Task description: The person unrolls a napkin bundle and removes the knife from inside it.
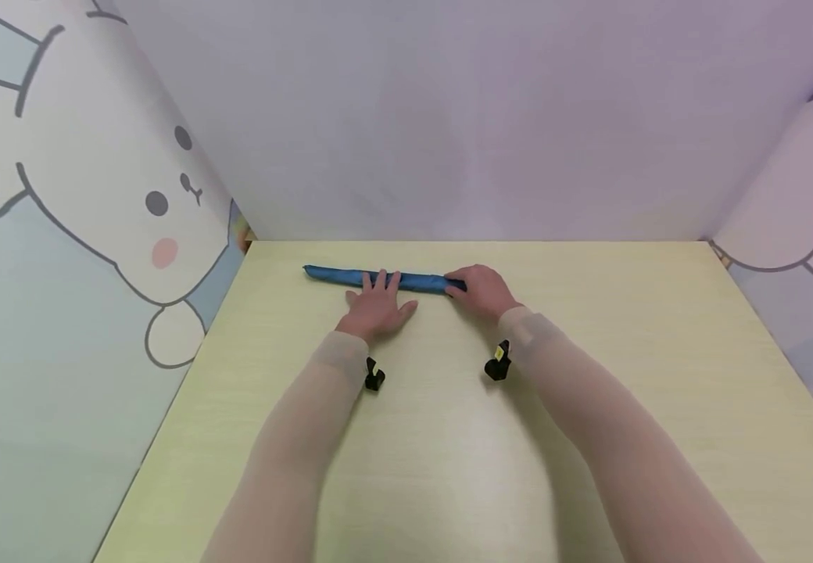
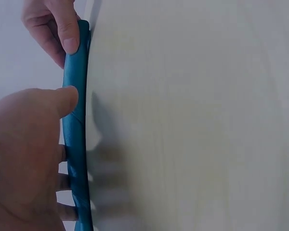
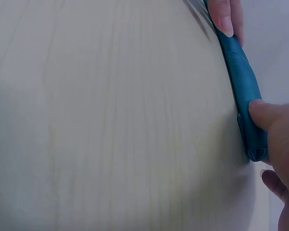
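A long, thin roll of blue cloth [image 1: 336,275] lies crosswise near the far edge of the table, its left end tapering. My left hand [image 1: 376,307] rests on its middle with the fingers straight and spread over the top. At the right end my right hand [image 1: 482,291] pinches the roll between thumb and fingers. The right wrist view shows the spiral layers of the rolled cloth [image 3: 256,153] at that end, with the right thumb [image 3: 261,113] pressed on top. In the left wrist view the left thumb [image 2: 67,100] points across toward the blue roll [image 2: 77,72].
The pale wood table [image 1: 435,453] spreads out under both arms. A plain whitish wall [image 1: 477,133] rises at its far edge. Panels with cartoon animals [image 1: 97,172] stand along the left and right sides. A small black camera [image 1: 374,377] sits at each wrist.
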`<state>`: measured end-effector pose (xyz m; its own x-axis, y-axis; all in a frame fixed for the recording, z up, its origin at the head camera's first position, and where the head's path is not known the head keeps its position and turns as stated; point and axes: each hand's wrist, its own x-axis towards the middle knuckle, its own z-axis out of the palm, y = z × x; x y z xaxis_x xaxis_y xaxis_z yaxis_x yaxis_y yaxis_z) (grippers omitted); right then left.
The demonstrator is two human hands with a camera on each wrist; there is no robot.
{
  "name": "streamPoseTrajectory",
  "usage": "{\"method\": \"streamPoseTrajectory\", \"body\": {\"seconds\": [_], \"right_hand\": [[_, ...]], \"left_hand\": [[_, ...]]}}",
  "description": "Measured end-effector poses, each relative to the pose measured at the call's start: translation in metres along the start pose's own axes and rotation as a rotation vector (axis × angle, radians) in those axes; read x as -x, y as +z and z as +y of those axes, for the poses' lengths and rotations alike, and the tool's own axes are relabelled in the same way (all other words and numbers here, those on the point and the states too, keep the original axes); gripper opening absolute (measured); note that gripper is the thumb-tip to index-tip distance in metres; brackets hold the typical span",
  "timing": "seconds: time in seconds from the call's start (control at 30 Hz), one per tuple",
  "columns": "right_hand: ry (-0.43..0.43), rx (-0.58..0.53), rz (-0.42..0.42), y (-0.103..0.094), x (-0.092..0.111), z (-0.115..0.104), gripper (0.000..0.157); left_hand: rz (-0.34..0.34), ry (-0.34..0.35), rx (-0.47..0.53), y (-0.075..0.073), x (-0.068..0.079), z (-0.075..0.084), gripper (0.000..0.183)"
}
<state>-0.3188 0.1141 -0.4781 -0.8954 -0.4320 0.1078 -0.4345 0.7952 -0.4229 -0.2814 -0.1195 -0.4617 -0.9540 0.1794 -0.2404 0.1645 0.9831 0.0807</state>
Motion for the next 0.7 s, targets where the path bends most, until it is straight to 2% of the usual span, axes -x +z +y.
{"method": "streamPoseTrajectory", "body": {"seconds": [0.37, 0.7], "right_hand": [[0.010, -0.007, 0.002, 0.003, 0.010, 0.002, 0.038], [0.024, 0.007, -0.002, -0.004, 0.025, -0.008, 0.036]], "left_hand": [[-0.002, -0.002, 0.034, 0.001, 0.007, 0.005, 0.080], [-0.033, 0.020, 0.049, 0.001, 0.015, 0.008, 0.082]]}}
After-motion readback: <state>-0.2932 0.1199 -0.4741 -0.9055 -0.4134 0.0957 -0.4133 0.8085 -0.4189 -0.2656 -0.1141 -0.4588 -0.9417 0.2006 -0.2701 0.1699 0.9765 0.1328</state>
